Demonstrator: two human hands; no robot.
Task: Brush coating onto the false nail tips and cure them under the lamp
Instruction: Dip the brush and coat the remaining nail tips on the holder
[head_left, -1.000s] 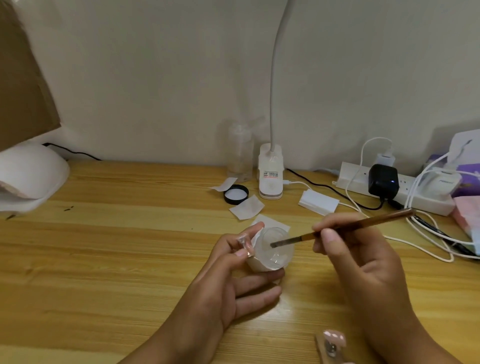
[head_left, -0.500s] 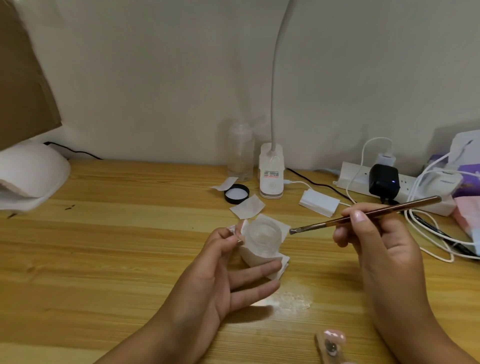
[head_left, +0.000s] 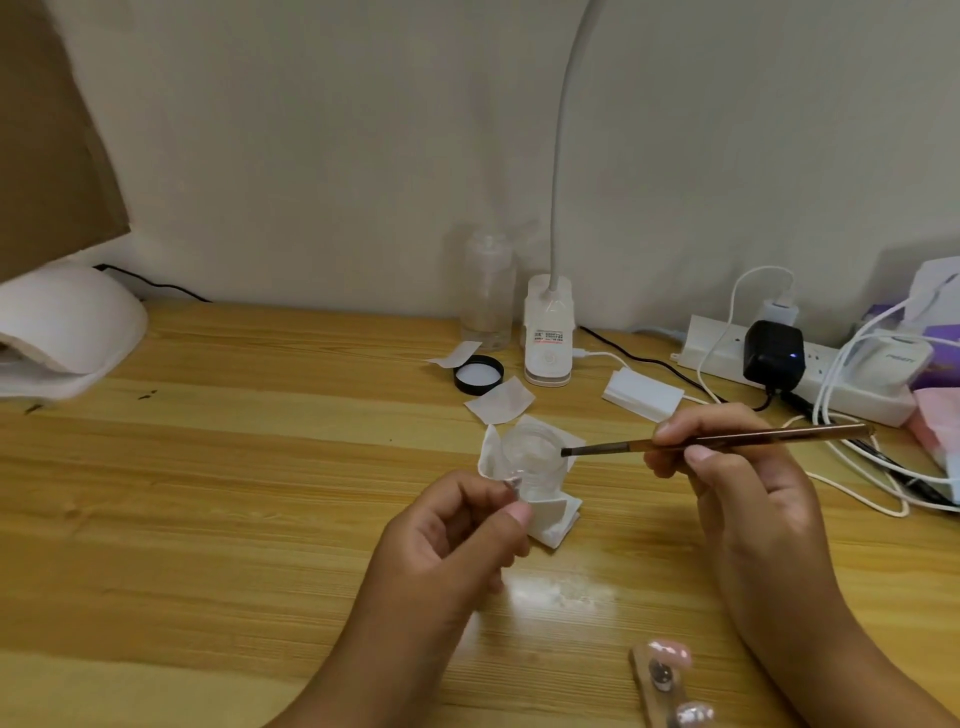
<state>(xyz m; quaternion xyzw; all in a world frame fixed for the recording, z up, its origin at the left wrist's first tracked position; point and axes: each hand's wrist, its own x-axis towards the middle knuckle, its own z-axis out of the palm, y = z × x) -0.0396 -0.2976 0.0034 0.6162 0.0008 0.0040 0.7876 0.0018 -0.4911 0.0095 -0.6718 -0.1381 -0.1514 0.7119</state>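
My left hand (head_left: 452, 540) pinches a small clear false nail tip (head_left: 514, 484) between thumb and forefinger, just in front of a clear jar (head_left: 535, 457) that stands on white paper. My right hand (head_left: 737, 483) grips a thin brown brush (head_left: 727, 440) held level, its dark bristle tip at the jar's right rim. A wooden holder (head_left: 655, 686) with a pink nail tip (head_left: 672, 652) on it lies at the bottom edge. The white curing lamp (head_left: 62, 327) sits at the far left of the desk.
A black jar lid (head_left: 479, 374), paper squares (head_left: 500, 400), a clear bottle (head_left: 487, 291) and a white desk-lamp base (head_left: 548, 332) stand behind the jar. A power strip (head_left: 800, 374) with chargers and white cables (head_left: 857, 467) fills the right. A wet patch (head_left: 556, 592) shines on the wood.
My left hand let go of the jar and curled around the nail tip in front of it. The brush came out of the jar, swung right, then returned to the rim.
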